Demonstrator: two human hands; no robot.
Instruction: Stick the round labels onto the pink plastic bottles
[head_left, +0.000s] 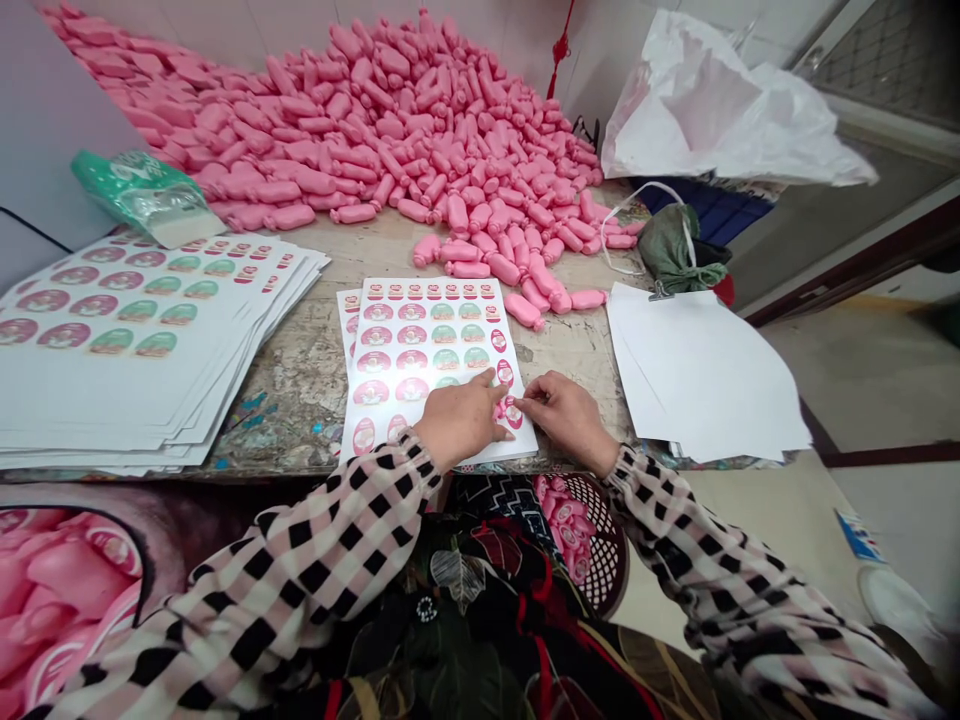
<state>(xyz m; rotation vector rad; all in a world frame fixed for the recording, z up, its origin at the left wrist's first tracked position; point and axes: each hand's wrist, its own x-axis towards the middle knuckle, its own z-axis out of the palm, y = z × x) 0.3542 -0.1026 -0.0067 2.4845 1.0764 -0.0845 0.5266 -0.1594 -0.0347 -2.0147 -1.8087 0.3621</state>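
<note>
One stack of printed sheets (90, 388) and one green packet (135, 190) are lying leftmost on the surface (300, 370). At center, one left hand (459, 415), fingers spread, is resting on one sticker sheet (429, 345); one right hand (568, 412) is touching an oval sticker (514, 416), pinching uncertain. One white paper stack (701, 375) is lying right.

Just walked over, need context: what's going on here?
A person's left hand rests on a printed sticker sheet on the worktable. The right hand is at the sheet's right edge, near the left hand's fingertips; whether its fingers grip anything is too small to tell. Behind lies a big heap of pink bottle-shaped pieces, with more printed sheets to the left and white sheets to the right.
</note>
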